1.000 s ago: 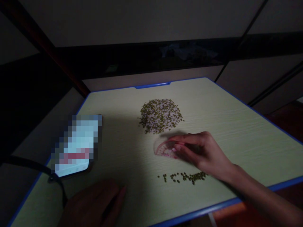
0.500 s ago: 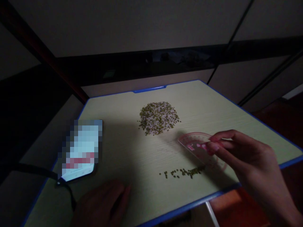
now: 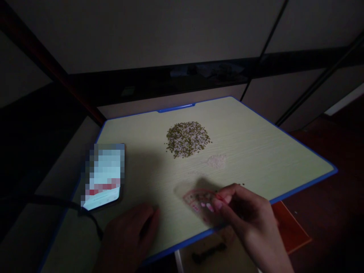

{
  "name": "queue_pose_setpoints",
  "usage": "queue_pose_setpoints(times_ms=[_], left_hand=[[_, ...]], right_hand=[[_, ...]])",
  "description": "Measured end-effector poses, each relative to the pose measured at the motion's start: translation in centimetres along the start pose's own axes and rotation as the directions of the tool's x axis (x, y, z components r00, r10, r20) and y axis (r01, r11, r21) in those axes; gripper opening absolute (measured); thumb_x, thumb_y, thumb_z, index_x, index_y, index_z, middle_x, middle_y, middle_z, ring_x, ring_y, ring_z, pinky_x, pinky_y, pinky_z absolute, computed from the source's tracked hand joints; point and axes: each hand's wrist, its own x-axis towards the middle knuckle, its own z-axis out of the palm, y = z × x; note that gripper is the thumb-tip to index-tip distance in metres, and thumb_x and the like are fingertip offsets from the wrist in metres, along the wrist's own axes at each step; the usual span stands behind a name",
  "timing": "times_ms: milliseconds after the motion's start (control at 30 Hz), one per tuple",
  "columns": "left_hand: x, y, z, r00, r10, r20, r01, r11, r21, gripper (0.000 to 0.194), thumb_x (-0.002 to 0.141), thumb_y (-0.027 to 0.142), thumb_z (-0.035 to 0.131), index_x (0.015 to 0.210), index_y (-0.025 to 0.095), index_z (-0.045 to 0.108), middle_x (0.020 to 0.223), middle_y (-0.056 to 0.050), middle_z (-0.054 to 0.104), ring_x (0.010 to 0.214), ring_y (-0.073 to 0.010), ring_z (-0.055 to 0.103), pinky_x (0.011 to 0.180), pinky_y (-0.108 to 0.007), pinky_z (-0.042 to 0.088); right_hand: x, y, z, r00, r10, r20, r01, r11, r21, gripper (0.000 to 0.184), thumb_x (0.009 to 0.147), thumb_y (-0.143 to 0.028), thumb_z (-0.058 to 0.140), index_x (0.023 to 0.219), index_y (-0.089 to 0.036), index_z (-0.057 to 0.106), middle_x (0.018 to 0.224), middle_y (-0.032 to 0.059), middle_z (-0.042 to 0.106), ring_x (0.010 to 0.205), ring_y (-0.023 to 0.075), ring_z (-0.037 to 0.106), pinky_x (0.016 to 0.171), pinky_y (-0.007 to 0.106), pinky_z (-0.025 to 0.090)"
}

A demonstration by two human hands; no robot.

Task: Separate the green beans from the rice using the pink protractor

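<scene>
Pink protractor (image 3: 199, 200): right hand (image 3: 247, 220) is pinching it, now dragging the green beans toward the table (image 3: 256, 151) edge.
Left hand (image 3: 127, 239): resting loosely curled, holding nothing.
Mixed pile (image 3: 187, 138): staying farther back on the table.

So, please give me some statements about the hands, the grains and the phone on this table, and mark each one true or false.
1. The right hand holds a pink protractor near the table's front edge. True.
2. The left hand is lifting the phone. False: it rests on the table, apart from the phone.
3. A big pile of mixed green and white grains lies in the table's middle. True.
4. The small white patch of grains lies left of the phone. False: it lies to the right of the phone, just beside the big pile.
5. The phone's screen is dark. False: it is lit.
</scene>
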Motion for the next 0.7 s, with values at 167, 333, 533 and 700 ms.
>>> queue_pose_setpoints(times_ms=[167, 333, 533, 700], left_hand=[[0.2, 0.3, 0.0, 1.000, -0.013, -0.013, 0.013, 1.000, -0.011, 0.030, 0.088, 0.032, 0.038, 0.063, 0.022, 0.049, 0.053, 0.006, 0.053, 0.046, -0.0073, 0.052, 0.047, -0.020, 0.038], [0.3, 0.4, -0.1, 1.000, -0.021, -0.005, 0.021, 0.999, -0.027, 0.030, 0.088, 0.032, 0.039, 0.060, 0.022, 0.048, 0.050, 0.007, 0.051, 0.043, -0.0067, 0.050, 0.045, -0.019, 0.036], [0.0, 0.1, 0.0, 0.999, -0.040, 0.005, 0.040, 0.998, -0.039, 0.030, 0.088, 0.032, 0.039, 0.062, 0.021, 0.050, 0.052, 0.007, 0.053, 0.045, -0.0065, 0.051, 0.047, -0.019, 0.038], [-0.2, -0.1, 0.1, 0.998, -0.051, 0.023, 0.051, 0.998, -0.028, 0.032, 0.087, 0.035, 0.040, 0.059, 0.022, 0.048, 0.051, 0.007, 0.051, 0.044, -0.0067, 0.050, 0.046, -0.020, 0.036]], right_hand=[[-0.1, 0.2, 1.4, 0.988, 0.079, 0.129, -0.088, 0.994, 0.065, 0.008, 0.076, -0.024, 0.055, 0.071, -0.019, 0.050, 0.052, -0.0042, 0.048, 0.047, 0.0109, 0.045, 0.042, 0.022, 0.034], [-0.2, 0.7, 1.8, 0.970, 0.163, 0.183, -0.172, 0.985, 0.033, 0.006, 0.076, -0.021, 0.053, 0.074, -0.020, 0.048, 0.049, -0.0056, 0.047, 0.042, 0.0097, 0.044, 0.038, 0.021, 0.032], [-0.1, 1.1, 1.5, 0.978, 0.181, 0.101, -0.179, 0.984, -0.023, 0.008, 0.072, -0.022, 0.055, 0.069, -0.019, 0.048, 0.049, -0.0029, 0.052, 0.038, 0.0092, 0.045, 0.034, 0.021, 0.035], [0.2, 1.3, 1.1, 0.981, 0.178, 0.076, -0.176, 0.984, -0.027, 0.012, 0.070, -0.023, 0.056, 0.064, -0.019, 0.047, 0.046, -0.0026, 0.052, 0.037, 0.0089, 0.045, 0.033, 0.020, 0.033]])
